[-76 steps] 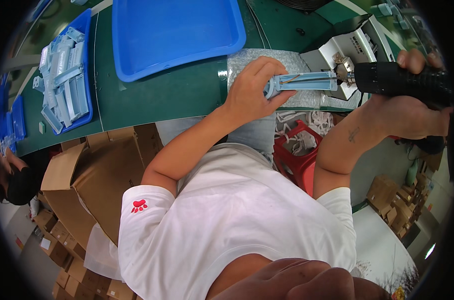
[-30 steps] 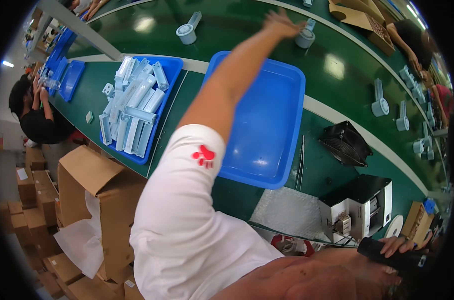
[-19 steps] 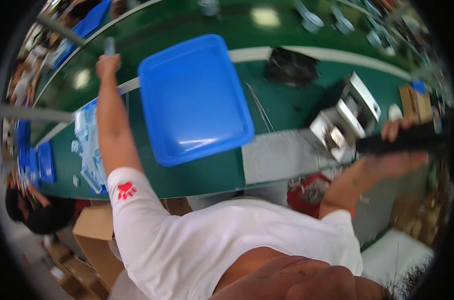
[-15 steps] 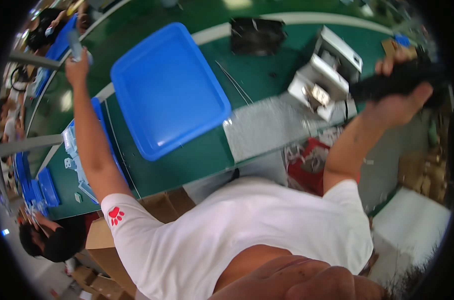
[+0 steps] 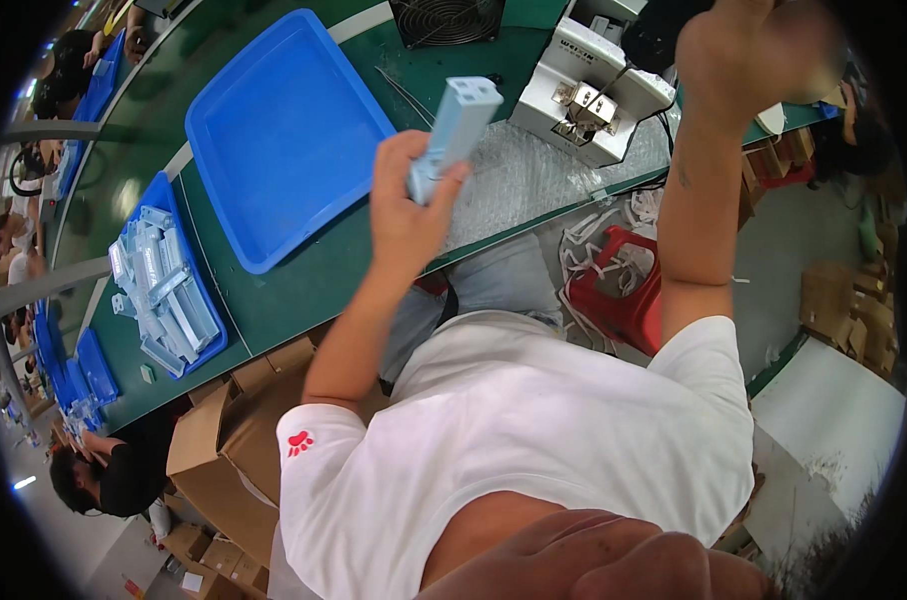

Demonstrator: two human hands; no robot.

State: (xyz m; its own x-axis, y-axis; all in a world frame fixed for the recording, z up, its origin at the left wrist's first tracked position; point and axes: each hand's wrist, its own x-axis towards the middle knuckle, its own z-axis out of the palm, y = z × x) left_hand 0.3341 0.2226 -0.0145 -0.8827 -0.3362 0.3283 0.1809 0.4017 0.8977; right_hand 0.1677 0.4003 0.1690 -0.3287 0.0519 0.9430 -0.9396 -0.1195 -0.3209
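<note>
1. The pale blue plastic housing (image 5: pixel 452 135), a long box-like moulded part with a squared end cap, is held up in the air above the near edge of the bench (image 5: pixel 304 290), tilted with its capped end pointing up and away from the person.
2. The left hand (image 5: pixel 406 205) is closed around the lower end of the housing, thumb on one side and fingers wrapped behind; the upper half stands free.
3. By its look the housing is light, stiff and hollow. Its smooth moulded faces could slip in a loose grip, and thin walls or clips may crack if squeezed hard. The long flat sides near the middle seem the safest place to take hold, rather than the end cap.
4. The right hand (image 5: pixel 739 55) is raised high near the far right of the bench, closed around something dark; what it holds is blurred.
5. Just below the housing a sheet of bubble wrap (image 5: pixel 534 180) lies at the near edge of the bench, and beside it stands a white box-shaped machine (image 5: pixel 584 85) with a metal fixture on its front.
6. An empty large blue tray (image 5: pixel 284 130) sits to the left, and further left a smaller blue tray (image 5: pixel 209 300) is piled with more pale housings.
7. Cardboard boxes (image 5: pixel 224 460) stand on the floor below the near edge.
</note>
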